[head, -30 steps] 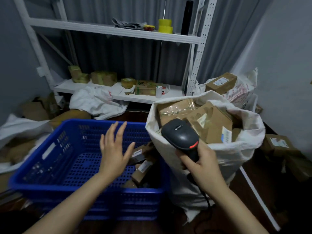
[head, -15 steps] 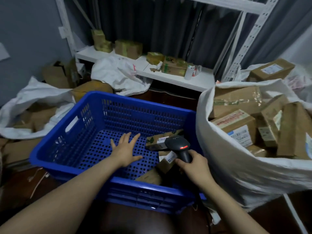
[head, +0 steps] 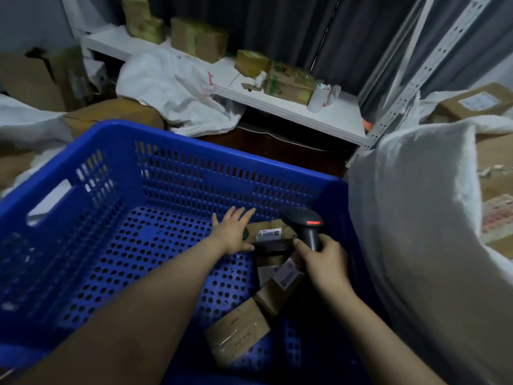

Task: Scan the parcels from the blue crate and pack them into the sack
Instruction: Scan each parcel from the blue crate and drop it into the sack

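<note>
change: a second ago the left hand [head: 234, 232] was raised over the blue crate [head: 194, 147] and the scanner [head: 304, 222] was up by the mouth of the sack [head: 416, 232]. both have since dropped into the crate, and the view has tipped down with them. the left hand now touches the top parcel [head: 259, 227], and the scanner head sits just beside and above it.

meaning: likely the start of a new scan cycle. this parcel is picked out but not yet lifted or gripped. can't tell from here if the scan has registered.

grip: left hand is flat, fingers straight, palm against the parcel's left end, thumb along its near edge, nothing clasped. right hand [head: 326, 263] is wrapped tight round the scanner handle, with a red light showing on the scanner head.

parcel: small brown cardboard box in the far right corner of the crate, white label [head: 268, 234] facing up, darker band along its near side. it lies on top of a second parcel [head: 286, 276], which is tilted and also labelled. a third parcel [head: 237, 333], taped, lies nearer the person. the rest of the crate floor is bare. the sack stands just right of the crate with boxes visible in its mouth. the label text is too blurred to read.
</note>
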